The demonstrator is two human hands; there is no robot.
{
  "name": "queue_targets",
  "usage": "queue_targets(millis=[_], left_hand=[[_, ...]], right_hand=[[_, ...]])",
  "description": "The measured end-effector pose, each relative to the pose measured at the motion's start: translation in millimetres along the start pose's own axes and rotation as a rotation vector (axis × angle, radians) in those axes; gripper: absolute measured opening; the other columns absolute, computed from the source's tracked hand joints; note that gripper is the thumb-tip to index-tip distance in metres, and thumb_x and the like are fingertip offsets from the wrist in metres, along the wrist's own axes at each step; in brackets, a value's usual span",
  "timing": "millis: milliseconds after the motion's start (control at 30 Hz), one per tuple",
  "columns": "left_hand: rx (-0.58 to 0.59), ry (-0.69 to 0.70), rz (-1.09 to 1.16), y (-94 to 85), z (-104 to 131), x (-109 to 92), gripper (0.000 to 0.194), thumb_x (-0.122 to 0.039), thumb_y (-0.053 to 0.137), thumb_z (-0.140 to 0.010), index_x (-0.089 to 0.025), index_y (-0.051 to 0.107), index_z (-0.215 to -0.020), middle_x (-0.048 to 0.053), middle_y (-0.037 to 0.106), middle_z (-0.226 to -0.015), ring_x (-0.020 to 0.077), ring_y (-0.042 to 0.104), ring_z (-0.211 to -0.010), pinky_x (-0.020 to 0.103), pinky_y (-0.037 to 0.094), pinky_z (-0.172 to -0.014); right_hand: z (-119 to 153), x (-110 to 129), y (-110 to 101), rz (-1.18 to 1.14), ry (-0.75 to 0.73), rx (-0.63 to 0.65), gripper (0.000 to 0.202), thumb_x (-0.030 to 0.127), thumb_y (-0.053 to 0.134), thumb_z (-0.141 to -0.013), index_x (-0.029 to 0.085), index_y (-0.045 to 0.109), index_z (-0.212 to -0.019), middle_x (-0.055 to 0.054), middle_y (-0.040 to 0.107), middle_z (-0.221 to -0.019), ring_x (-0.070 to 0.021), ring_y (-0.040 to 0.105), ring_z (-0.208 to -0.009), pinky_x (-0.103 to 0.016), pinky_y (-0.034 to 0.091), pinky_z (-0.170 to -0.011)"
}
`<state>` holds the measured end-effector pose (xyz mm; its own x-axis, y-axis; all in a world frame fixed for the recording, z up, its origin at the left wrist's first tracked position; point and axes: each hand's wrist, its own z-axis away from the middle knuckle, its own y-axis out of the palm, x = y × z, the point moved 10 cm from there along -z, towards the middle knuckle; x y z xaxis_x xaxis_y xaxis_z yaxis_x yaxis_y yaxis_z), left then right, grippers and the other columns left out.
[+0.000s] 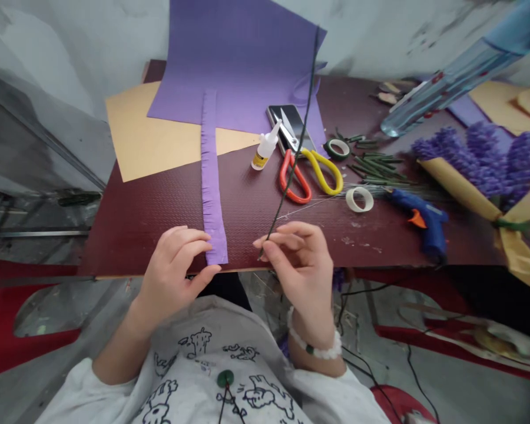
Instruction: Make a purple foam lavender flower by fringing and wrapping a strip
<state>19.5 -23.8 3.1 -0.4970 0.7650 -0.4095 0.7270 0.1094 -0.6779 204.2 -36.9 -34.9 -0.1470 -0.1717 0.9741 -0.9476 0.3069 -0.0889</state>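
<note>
A fringed purple paper strip (211, 176) lies lengthwise on the table, its cut edge facing left and its near end by the table's front edge. My left hand (174, 268) is at that near end. Its fingertips touch the strip's left edge, and the thumb, apart from them, is just below the end. Between thumb and fingers of my right hand (302, 265) is the lower end of a thin dark green wire stem (308, 106). The stem slants up and away to the right, passing in front of the scissors (295, 141) with one red and one yellow handle.
Behind the strip are purple paper (234, 59) and tan paper (159, 135). A glue bottle (265, 150), a phone (274, 115), green tape (337, 149), white tape (359, 200), cut green stems (375, 166), a blue glue gun (419, 218) and a purple flower bouquet (486, 159) stretch rightward.
</note>
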Motion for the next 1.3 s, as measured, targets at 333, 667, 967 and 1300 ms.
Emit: queue_targets(millis=[333, 667, 967, 1300], left_hand=[[-0.235, -0.499, 0.778, 6.9, -18, 37, 0.032, -0.027, 0.050, -0.095, -0.022, 0.059, -0.126, 0.006, 0.072, -0.107, 0.0158, 0.069, -0.093, 0.032, 0.053, -0.091], [-0.388, -0.586, 0.995, 4.9, -16, 45, 0.006, -0.020, 0.065, -0.085, -0.017, 0.070, -0.087, -0.001, 0.071, -0.070, 0.0125, 0.069, -0.062, 0.029, 0.061, -0.068], [-0.515, -0.670, 1.295, 12.3, -15, 58, 0.009, -0.027, 0.072, -0.079, -0.018, 0.070, -0.079, -0.003, 0.071, -0.066, 0.0115, 0.069, -0.058, 0.023, 0.062, -0.057], [-0.665, -0.976, 1.553, 33.6, 3, 77, 0.022, -0.017, 0.051, -0.092, -0.015, 0.066, -0.076, -0.004, 0.070, -0.064, 0.0092, 0.069, -0.058, 0.022, 0.061, -0.059]], right_hand=[[30, -3, 42, 0.030, -0.018, 0.543, 0.016, 0.015, 0.053, -0.089, 0.026, 0.045, -0.097, 0.005, 0.056, -0.076, -0.0073, 0.056, -0.069, -0.020, 0.044, -0.062], [41, -20, 40, 0.090, 0.088, 0.721, 0.017, 0.018, 0.046, -0.091, 0.024, 0.047, -0.107, 0.005, 0.057, -0.072, -0.0066, 0.048, -0.058, -0.019, 0.038, -0.052], [34, -14, 13, -0.248, 0.091, 0.364, 0.010, 0.023, 0.056, -0.088, 0.023, 0.061, -0.096, 0.000, 0.064, -0.073, -0.0095, 0.055, -0.056, -0.023, 0.042, -0.049], [13, 18, 27, -0.606, -0.102, 0.303, 0.010, 0.029, 0.061, -0.083, 0.028, 0.064, -0.092, -0.001, 0.067, -0.073, -0.0156, 0.057, -0.064, -0.033, 0.049, -0.057]])
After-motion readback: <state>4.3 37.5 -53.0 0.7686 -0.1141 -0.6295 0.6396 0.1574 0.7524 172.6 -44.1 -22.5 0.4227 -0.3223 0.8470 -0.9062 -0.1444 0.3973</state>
